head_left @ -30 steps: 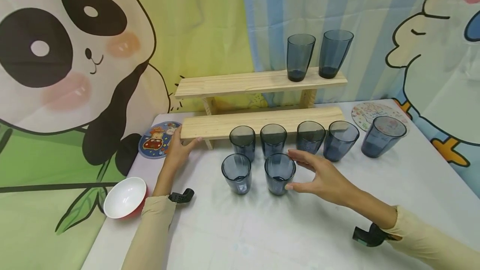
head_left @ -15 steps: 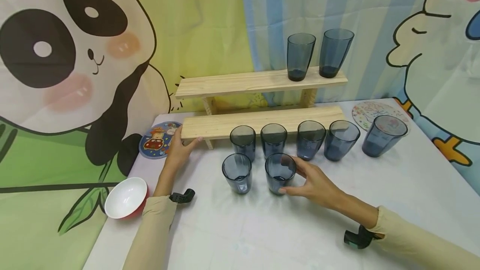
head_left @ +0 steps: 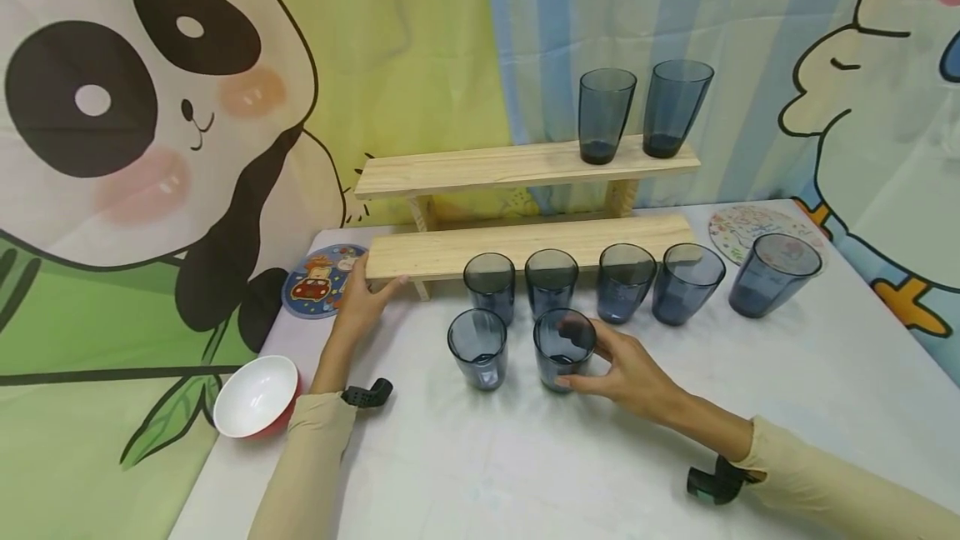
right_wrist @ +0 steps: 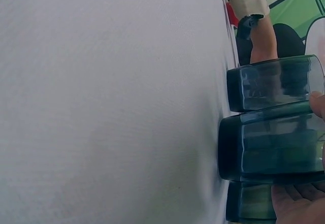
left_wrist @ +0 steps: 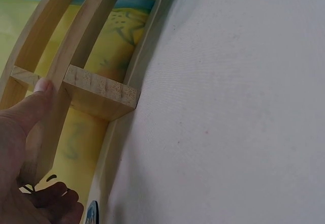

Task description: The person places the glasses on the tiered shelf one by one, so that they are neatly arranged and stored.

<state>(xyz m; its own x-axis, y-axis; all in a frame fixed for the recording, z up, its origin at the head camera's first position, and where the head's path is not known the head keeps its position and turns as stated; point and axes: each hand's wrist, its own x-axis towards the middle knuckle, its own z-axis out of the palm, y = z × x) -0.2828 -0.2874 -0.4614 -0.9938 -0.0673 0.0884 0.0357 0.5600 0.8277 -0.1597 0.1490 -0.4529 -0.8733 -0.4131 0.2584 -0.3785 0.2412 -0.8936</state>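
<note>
Head view: in front of the wooden shelf, a blue glass stands on the desk, the right hand curving its fingers around it. The left hand grips the shelf's left end. The glass is probably stiff, slippery, breakable; its side walls suit holding.

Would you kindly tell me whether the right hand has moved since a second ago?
Yes, left: judged against the wooden shelf in the head view, the right hand has shifted left, its thumb further across the nearer right glass.
</note>
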